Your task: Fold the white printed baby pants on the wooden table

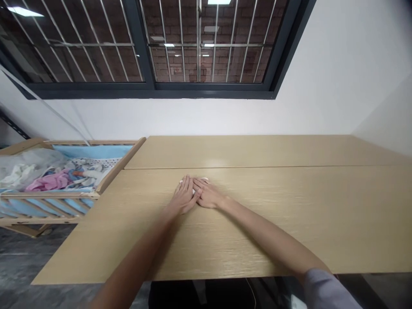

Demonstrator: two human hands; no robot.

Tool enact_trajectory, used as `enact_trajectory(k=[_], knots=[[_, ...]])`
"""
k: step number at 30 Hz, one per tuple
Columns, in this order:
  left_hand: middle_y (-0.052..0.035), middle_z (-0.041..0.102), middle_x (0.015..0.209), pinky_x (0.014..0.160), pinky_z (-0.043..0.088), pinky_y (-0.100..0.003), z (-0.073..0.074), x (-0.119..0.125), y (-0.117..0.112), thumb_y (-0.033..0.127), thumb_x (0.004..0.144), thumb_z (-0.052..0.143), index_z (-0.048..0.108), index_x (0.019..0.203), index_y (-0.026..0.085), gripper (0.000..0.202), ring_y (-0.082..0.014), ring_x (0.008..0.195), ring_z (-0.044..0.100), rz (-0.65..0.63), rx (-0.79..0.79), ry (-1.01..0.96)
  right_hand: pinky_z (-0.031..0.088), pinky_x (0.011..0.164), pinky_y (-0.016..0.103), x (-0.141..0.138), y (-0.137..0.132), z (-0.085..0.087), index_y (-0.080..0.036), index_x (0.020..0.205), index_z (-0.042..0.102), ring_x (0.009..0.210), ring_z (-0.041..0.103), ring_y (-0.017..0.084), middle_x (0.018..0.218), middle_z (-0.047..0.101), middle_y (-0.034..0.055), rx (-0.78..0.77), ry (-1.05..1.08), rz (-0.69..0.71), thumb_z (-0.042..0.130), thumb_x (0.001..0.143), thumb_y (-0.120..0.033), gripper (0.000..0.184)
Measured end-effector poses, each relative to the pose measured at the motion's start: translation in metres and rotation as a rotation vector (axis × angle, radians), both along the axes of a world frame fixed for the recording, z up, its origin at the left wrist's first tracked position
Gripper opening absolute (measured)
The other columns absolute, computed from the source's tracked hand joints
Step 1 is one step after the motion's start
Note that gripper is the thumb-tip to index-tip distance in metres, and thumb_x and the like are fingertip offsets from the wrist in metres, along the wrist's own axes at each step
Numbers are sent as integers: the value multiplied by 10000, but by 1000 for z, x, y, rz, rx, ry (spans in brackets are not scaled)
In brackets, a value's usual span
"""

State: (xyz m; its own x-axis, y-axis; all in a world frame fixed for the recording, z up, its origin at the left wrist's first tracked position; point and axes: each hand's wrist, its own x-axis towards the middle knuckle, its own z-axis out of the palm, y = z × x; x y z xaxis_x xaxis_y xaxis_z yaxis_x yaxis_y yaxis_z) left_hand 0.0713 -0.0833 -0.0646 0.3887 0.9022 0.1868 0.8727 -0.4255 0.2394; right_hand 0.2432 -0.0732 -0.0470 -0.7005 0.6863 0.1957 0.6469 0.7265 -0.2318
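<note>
A single head-worn camera looks forward and down from just behind the near edge of the bench (244,223), close above the left hand (184,196) and right hand (209,194) on it. Facing across the bench, it takes in the barred window (144,56) beyond it and the wooden crib (120,166) off its left end.

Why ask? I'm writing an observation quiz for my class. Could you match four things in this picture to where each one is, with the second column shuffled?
Things:
1. left hand
2. grey sleeve
3. wooden cot
4. barred window

Places:
A. around the right arm
B. set in the white wall
C. beside the table's left end, holding pink cloth
D. flat on the wooden tabletop

Pairs: 1-D, 2-A, 3-C, 4-B
</note>
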Motion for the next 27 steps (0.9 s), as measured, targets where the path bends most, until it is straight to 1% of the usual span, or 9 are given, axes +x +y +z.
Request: enact_trajectory(k=[3, 6, 10, 12, 14, 17, 20, 24, 27], knots=[[-256, 191, 1639, 1241, 193, -480, -13, -8, 3, 607, 1011, 193, 192, 1563, 13, 811, -313, 1544, 137, -3, 0, 19, 154, 1251, 452, 7, 3, -7, -49, 1577, 271, 1518, 252, 295, 1622, 304, 188, -24, -16, -40, 396, 980, -384, 695], [-266, 197, 1634, 1236, 214, -497, -14, -21, 4, 632, 1000, 221, 205, 1555, 3, 839, -327, 1542, 138, -23, 4, 45, 125, 1262, 431, 21, 5, -9, -67, 1586, 257, 1535, 210, 269, 1638, 268, 171, -72, 17, -51, 269, 1031, -521, 717], [-264, 224, 1628, 1233, 213, -529, -2, -36, -2, 642, 997, 215, 206, 1554, 9, 843, -339, 1535, 171, -47, 18, 76, 84, 1271, 429, 41, 2, -6, -73, 1608, 172, 1555, 120, 262, 1667, 154, 157, -187, 33, -90, 152, 1017, -637, 817], [-244, 234, 1634, 1232, 227, -507, 8, -40, -7, 663, 984, 275, 224, 1553, 37, 847, -330, 1532, 197, -105, 71, 89, 75, 1271, 447, 49, 0, -3, -113, 1622, 108, 1559, 81, 268, 1678, 83, 133, -189, 59, -69, 166, 1010, -656, 820], [-221, 331, 1603, 1206, 282, -498, 17, -43, -13, 683, 956, 375, 307, 1529, 92, 826, -335, 1488, 314, -164, 128, 89, 89, 1265, 469, 54, -2, 1, -166, 1629, 82, 1559, 82, 281, 1684, 61, 110, -157, 92, -16, 242, 999, -675, 825], [-178, 565, 1430, 1144, 361, -514, 26, -44, -18, 644, 894, 558, 504, 1400, 162, 701, -351, 1333, 510, -188, 116, 67, 155, 1241, 495, 57, -3, 2, -185, 1623, 151, 1538, 182, 318, 1671, 182, 133, -141, 93, 46, 406, 955, -690, 876], [-184, 630, 1338, 1122, 382, -521, 26, -40, -16, 459, 842, 684, 594, 1291, 151, 552, -365, 1271, 555, -154, 82, 42, 220, 1202, 516, 52, 0, -7, -170, 1595, 253, 1498, 273, 340, 1629, 306, 164, -148, 122, 42, 549, 912, -614, 866], [-141, 694, 1210, 1098, 405, -466, 32, -30, -11, 193, 857, 564, 662, 1133, 182, 293, -298, 1179, 614, -75, 86, -20, 294, 1127, 526, 41, 12, -17, -189, 1419, 490, 1338, 487, 317, 1440, 562, 146, -114, 301, -65, 574, 884, -292, 551], [-135, 693, 1172, 1054, 433, -441, 49, -25, -16, 240, 913, 481, 660, 1061, 174, 241, -287, 1157, 613, 42, 87, -107, 435, 970, 459, 35, 25, -4, -196, 1262, 544, 1050, 633, 262, 1117, 706, 94, -215, 562, -141, 576, 838, -236, 427]])
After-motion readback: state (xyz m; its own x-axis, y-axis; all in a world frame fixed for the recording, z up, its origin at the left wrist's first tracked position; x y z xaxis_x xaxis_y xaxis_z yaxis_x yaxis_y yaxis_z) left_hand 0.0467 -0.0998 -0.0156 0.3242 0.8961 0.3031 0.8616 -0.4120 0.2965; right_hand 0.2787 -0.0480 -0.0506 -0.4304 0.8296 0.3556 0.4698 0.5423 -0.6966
